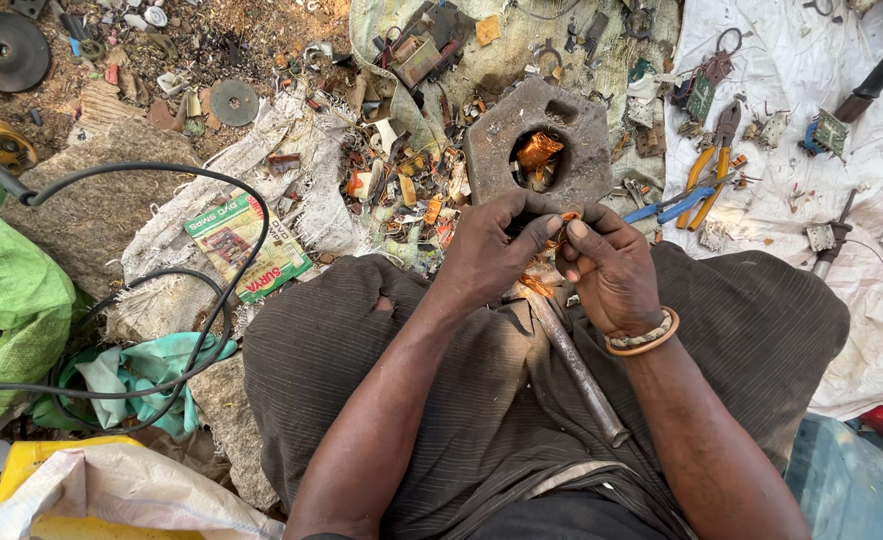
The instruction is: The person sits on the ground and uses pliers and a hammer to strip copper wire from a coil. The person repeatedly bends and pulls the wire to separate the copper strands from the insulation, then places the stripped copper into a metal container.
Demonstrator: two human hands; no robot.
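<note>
My left hand (pixel 491 250) and my right hand (pixel 609 272) meet over my lap, fingertips pinched together on a small piece of copper wire (pixel 565 222). More copper scraps (pixel 535 286) lie just below the hands. A metal rod (pixel 573 368) rests across my lap under the right wrist, which wears a bracelet. Just beyond the hands sits a heavy hexagonal metal block (pixel 491 140) with a hole holding a coil of copper (pixel 538 153).
Pliers with orange handles (pixel 711 160) and blue handles (pixel 673 207) lie on a white cloth (pixel 821 250) at right. Scrap parts litter the ground ahead. A black cable (pixel 201 300), green bag (pixel 11 290), flat carton (pixel 246 245) and round discs (pixel 5 50) are at left.
</note>
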